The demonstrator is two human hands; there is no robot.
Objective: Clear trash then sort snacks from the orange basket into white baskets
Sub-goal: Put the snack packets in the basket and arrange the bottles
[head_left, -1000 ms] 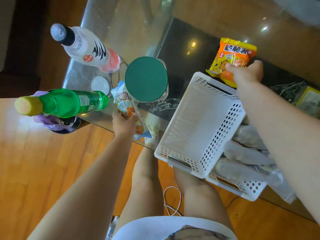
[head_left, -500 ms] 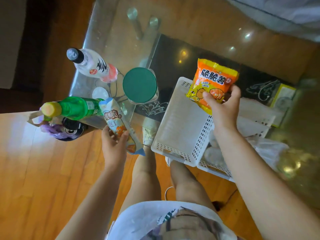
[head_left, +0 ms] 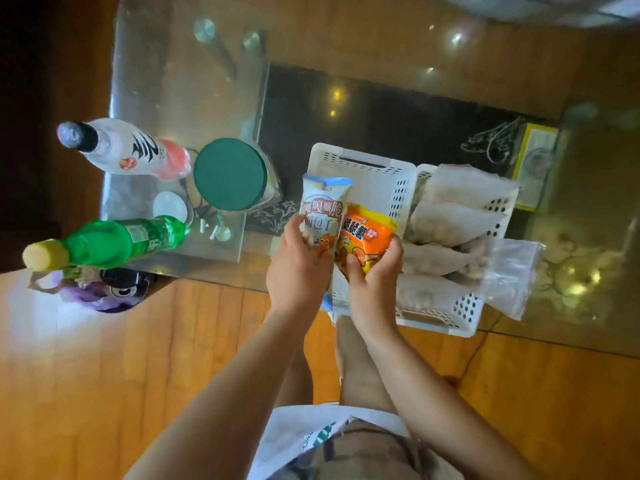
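Head view. The left hand [head_left: 298, 271] is gripping a pale blue-and-white snack packet [head_left: 323, 211], fingers curled round its lower half; the packet is standing upright with its top edge toward 12 o'clock. The right hand [head_left: 372, 282] is clamping an orange snack packet [head_left: 367, 237], thumb on the front, fingers wrapped round the right edge. The two packets are touching side by side, orange one at 3 o'clock of the blue one. Both are being held over the near white basket [head_left: 363, 166], whose perforated wall is showing behind them.

A second white basket [head_left: 464, 310] is sitting just beside the first at 3 o'clock, touching it. It is holding several translucent bags [head_left: 453, 220] of pale contents; one bag is hanging over its right rim.

At 9 o'clock of the hands, on the glass table [head_left: 166, 81]: a green-lidded jar [head_left: 230, 174], a white bottle with a black cap [head_left: 114, 147] at 10 o'clock, a green bottle with a yellow cap [head_left: 104, 240] nearer the table edge. A small white disc [head_left: 169, 206] is lying between the bottles.

Orange basket: cannot tell, not identifiable here.
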